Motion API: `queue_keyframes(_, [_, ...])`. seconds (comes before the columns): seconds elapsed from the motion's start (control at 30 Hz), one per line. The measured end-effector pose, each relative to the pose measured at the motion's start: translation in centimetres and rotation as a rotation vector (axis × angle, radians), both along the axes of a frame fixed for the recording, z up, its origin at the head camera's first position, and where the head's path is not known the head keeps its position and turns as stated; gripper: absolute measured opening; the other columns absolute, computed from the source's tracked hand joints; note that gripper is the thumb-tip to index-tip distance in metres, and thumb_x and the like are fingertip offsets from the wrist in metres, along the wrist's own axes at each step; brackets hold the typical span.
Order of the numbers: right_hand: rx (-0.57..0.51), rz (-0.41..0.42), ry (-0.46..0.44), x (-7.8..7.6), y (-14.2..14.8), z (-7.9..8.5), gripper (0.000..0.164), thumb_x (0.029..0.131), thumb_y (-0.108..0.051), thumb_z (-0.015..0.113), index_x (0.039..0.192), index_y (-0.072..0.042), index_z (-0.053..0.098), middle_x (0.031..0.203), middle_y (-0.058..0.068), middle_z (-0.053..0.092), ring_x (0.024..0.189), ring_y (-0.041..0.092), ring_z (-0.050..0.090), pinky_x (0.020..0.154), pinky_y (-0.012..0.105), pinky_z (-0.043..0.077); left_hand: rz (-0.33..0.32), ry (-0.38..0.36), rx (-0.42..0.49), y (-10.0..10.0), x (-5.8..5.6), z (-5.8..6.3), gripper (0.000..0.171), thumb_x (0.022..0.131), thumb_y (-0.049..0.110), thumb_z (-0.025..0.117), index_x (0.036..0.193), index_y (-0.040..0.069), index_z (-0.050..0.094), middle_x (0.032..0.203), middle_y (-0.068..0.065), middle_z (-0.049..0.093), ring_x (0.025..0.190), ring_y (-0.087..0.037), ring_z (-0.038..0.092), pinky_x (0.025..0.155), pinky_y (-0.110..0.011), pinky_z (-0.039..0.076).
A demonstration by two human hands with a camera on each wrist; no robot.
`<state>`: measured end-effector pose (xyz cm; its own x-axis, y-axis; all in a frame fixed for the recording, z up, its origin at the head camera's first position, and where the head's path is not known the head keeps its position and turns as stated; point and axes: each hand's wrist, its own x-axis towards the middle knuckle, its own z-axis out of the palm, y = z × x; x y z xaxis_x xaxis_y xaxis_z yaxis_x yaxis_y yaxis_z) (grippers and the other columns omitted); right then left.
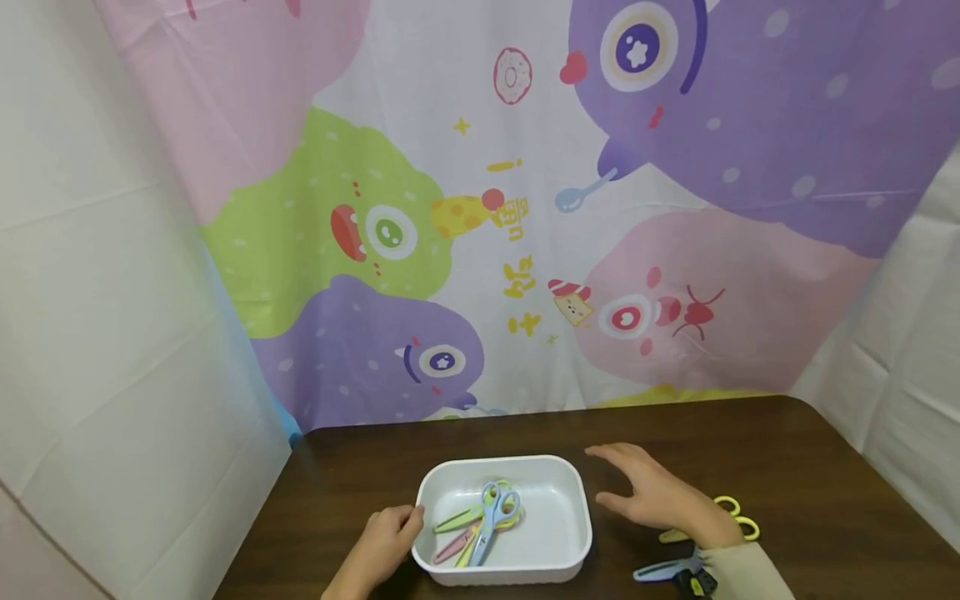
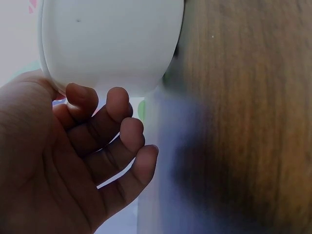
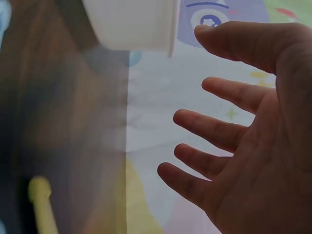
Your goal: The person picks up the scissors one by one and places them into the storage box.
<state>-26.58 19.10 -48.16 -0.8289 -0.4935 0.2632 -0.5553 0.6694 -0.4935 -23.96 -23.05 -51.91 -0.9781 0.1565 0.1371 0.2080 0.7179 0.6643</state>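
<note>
A white plastic basin stands on the table with several craft scissors inside. Light-blue scissors lie on top of the pile, over green scissors and pink scissors. At the basin's left side my left hand grips the rim; in the left wrist view its thumb goes over the edge and the fingers curl by the outer wall. My right hand is held to the right of the basin, apart from it, fingers spread and nothing in them.
Yellow-handled scissors and blue scissors lie on the dark wooden table by the right forearm, partly covered by it. A cartoon-print curtain hangs behind the table. White cloth hangs at both sides.
</note>
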Motion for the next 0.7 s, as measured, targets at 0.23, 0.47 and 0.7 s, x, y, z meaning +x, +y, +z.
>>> queue_keyframes(0.23, [0.030,0.008,0.089,0.6,1.7,-0.8,0.059,0.089,-0.027,0.078,0.139,-0.003,0.057,0.134,0.017,0.062,0.125,0.043,0.055,0.099,0.064,0.046,0.001,0.006,0.007,0.2,0.1,-0.1,0.039,0.104,0.026,0.055,0.068,0.012,0.059,0.057,0.008,0.050,0.052,-0.004,0.046,0.053,-0.023,0.040])
queue_keyframes(0.47, [0.058,-0.008,0.064,1.0,3.1,-1.3,0.059,0.089,-0.025,0.079,0.139,-0.003,0.057,0.134,0.017,0.062,0.126,0.044,0.055,0.098,0.065,0.046,0.006,0.001,0.005,0.2,0.1,-0.1,0.039,0.103,0.025,0.056,0.067,0.012,0.057,0.058,0.007,0.050,0.054,-0.004,0.045,0.054,-0.022,0.040])
queue_keyframes(0.7, [0.044,-0.037,0.025,1.3,4.5,-1.4,0.061,0.088,-0.022,0.080,0.141,-0.003,0.056,0.135,0.019,0.061,0.127,0.046,0.053,0.099,0.066,0.045,0.004,0.008,0.000,0.1,0.0,0.0,0.039,0.103,0.025,0.056,0.067,0.010,0.058,0.057,0.008,0.050,0.053,-0.004,0.045,0.054,-0.022,0.039])
